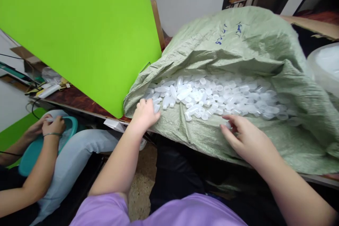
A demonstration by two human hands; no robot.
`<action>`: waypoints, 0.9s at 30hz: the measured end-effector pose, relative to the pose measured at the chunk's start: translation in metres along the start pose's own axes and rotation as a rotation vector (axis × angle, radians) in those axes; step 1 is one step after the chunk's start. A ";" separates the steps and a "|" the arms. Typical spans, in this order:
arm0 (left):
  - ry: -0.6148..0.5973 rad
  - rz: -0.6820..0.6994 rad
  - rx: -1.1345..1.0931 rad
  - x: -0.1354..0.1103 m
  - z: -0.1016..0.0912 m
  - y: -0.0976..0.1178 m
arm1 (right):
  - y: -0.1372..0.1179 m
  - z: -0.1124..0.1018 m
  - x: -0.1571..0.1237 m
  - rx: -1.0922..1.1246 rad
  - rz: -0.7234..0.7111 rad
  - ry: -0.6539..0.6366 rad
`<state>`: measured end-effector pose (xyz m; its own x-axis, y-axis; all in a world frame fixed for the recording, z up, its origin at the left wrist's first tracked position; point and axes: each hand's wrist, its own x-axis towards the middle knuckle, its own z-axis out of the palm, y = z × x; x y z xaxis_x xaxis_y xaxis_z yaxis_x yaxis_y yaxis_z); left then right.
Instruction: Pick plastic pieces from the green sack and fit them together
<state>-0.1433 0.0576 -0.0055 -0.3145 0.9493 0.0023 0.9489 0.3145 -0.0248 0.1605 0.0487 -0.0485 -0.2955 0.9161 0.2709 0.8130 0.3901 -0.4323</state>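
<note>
A large pale green woven sack lies open on the table, with several small translucent white plastic bottles spilling from its mouth. My left hand rests at the left edge of the pile, fingers curled down onto the bottles and the sack's lip. My right hand lies on the sack's lower flap, its fingers pinched around a small bottle at the front of the pile.
A bright green board leans over the table on the left. Another person sits at lower left, both hands over a teal basin on their lap. A white bag sits at the right edge.
</note>
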 end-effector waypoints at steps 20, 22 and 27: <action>-0.156 0.149 -0.141 0.061 0.021 -0.063 | 0.016 0.014 -0.032 0.162 -0.108 -0.036; -0.179 0.136 -0.132 0.068 0.020 -0.063 | 0.016 0.015 -0.032 0.148 -0.106 -0.016; -0.195 0.118 -0.087 0.081 0.013 -0.057 | 0.018 0.018 -0.032 0.152 -0.108 -0.002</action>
<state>-0.2232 0.1164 -0.0164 -0.1920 0.9631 -0.1887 0.9753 0.2086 0.0725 0.1762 0.0278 -0.0802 -0.3777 0.8685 0.3211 0.6915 0.4952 -0.5260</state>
